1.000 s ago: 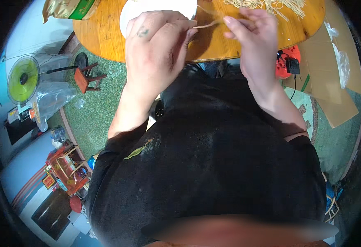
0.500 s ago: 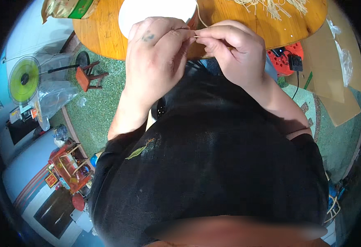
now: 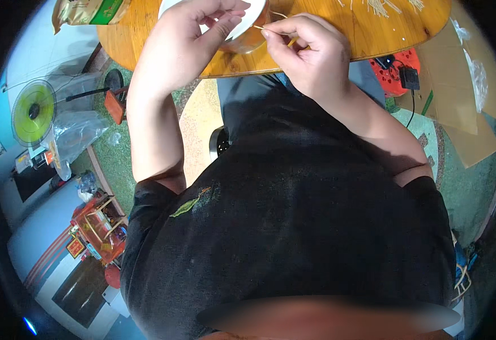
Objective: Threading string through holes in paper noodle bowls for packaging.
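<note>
My right hand [image 3: 310,54] pinches the end of a thin cream-coloured cord [image 3: 257,26] between thumb and forefinger at the near edge of the wooden table [image 3: 146,39]. More of the cord loops behind the fingers. To its left, my left hand [image 3: 188,42] hovers over a white round bowl or dish [image 3: 238,29]. Its thumb and bent fingers are apart, and nothing can be made out between them. The hand covers much of the white dish. Loose cream strands [image 3: 381,7] lie on the table at the far right.
A gold and green bag [image 3: 92,10] sits at the table's far left. On the floor at left are a green fan [image 3: 33,112] and a small red-brown stool [image 3: 115,106]. At right are a red stool [image 3: 395,73] with a black device [image 3: 409,78], and cardboard sheets [image 3: 457,102].
My hands have parted. The left has let go of the cord and moved up and left over the white dish; the right keeps the cord end and has shifted slightly up and left.
</note>
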A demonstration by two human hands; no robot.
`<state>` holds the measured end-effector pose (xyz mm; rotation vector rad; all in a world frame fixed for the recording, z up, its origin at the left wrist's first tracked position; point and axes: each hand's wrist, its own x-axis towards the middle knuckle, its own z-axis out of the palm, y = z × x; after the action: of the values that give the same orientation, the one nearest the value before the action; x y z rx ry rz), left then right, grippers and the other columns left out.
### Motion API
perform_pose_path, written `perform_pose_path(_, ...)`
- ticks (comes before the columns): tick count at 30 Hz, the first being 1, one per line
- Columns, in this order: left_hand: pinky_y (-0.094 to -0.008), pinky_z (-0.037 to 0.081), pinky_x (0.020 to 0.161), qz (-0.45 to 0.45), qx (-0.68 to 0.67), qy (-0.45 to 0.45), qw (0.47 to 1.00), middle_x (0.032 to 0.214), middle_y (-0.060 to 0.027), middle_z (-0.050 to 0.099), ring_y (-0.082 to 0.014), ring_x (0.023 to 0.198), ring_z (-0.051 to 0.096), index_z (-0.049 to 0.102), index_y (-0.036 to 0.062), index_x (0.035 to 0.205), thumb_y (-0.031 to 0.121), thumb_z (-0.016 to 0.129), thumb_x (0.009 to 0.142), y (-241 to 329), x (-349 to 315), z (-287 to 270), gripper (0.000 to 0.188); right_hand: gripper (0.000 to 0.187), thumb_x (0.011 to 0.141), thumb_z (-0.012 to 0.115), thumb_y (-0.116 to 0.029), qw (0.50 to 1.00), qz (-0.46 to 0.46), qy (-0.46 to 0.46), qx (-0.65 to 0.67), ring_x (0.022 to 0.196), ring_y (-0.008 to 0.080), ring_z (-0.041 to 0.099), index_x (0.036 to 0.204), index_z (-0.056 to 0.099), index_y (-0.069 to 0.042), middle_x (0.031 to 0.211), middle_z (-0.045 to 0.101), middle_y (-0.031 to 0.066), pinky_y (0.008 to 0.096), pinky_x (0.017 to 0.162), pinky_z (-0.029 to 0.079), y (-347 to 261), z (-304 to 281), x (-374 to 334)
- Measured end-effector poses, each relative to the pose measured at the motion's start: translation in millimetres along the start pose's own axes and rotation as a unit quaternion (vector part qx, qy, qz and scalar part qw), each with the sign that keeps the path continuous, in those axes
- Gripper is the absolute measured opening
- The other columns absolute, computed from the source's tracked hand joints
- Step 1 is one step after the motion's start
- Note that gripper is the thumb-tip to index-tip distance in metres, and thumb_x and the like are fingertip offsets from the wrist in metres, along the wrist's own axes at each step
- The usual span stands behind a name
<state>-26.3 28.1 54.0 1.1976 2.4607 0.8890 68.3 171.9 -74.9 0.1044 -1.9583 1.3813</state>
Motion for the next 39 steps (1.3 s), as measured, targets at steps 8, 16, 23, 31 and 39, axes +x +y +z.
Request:
perform_pose_path(8, -0.0325, 0.053, 0.083, 0.002, 0.007, -0.032, 0.999, 0.096, -0.0127, 0.071, -0.0210, 0.091, 0.068, 0.071, -0.0023, 0.107, -0.005, 0.067, 0.092, 1.4, 2.1, -3.7, 0.016, 0.006, 0.089, 0.077, 0.000, 1.000, 0.001, 0.000, -0.020, 0.058, 0.0051, 0.060, 0.094, 0.075, 0.002, 0.079, 0.069, 0.0043, 0.0205, 0.049, 0.045, -2.7, 4.4, -0.7)
perform_pose_path(16, -0.0315, 0.054, 0.079, -0.036, 0.008, -0.069, 0.997, 0.097, -0.0115, 0.072, -0.0186, 0.088, 0.069, 0.071, -0.0024, 0.109, -0.007, 0.067, 0.090, 2.9, 8.9, -7.3, 0.020, 0.006, 0.089, 0.078, 0.000, 1.000, -0.004, 0.014, -0.002, 0.059, 0.0046, 0.061, 0.093, 0.075, 0.003, 0.078, 0.069, 0.0041, 0.0198, 0.049, 0.045, 0.1, 8.2, 0.0)
perform_pose_path(23, -0.0289, 0.055, 0.073, -0.092, -0.042, -0.127, 0.987, 0.090, -0.0095, 0.074, -0.0146, 0.081, 0.068, 0.073, -0.0029, 0.106, -0.005, 0.068, 0.092, -2.5, 11.2, -14.1, 0.014, 0.007, 0.089, 0.078, -0.001, 1.000, -0.009, 0.007, -0.021, 0.059, 0.0046, 0.062, 0.094, 0.076, 0.002, 0.077, 0.069, 0.0040, 0.0203, 0.050, 0.046, -5.7, 11.5, 0.1)
perform_pose_path(31, -0.0297, 0.054, 0.070, -0.062, -0.035, -0.122, 0.990, 0.085, -0.0097, 0.073, -0.0147, 0.077, 0.066, 0.071, -0.0028, 0.100, -0.004, 0.067, 0.093, -8.5, 13.1, -5.2, 0.009, 0.010, 0.090, 0.078, -0.001, 1.000, 0.016, 0.012, -0.024, 0.065, 0.0069, 0.064, 0.098, 0.074, 0.002, 0.081, 0.070, 0.0041, 0.0223, 0.057, 0.050, -1.5, 11.1, 1.3)
perform_pose_path(39, -0.0360, 0.051, 0.067, -0.032, 0.034, -0.019, 0.999, 0.082, -0.0164, 0.065, -0.0261, 0.073, 0.063, 0.064, -0.0029, 0.094, 0.000, 0.067, 0.090, -0.5, 2.7, -0.8, 0.006, 0.016, 0.095, 0.065, 0.006, 0.811, 0.358, 0.233, 0.400, 0.091, 0.0191, 0.066, 0.107, 0.055, 0.001, 0.105, 0.065, 0.0136, 0.0290, 0.086, 0.054, -24.2, -5.6, 25.2)
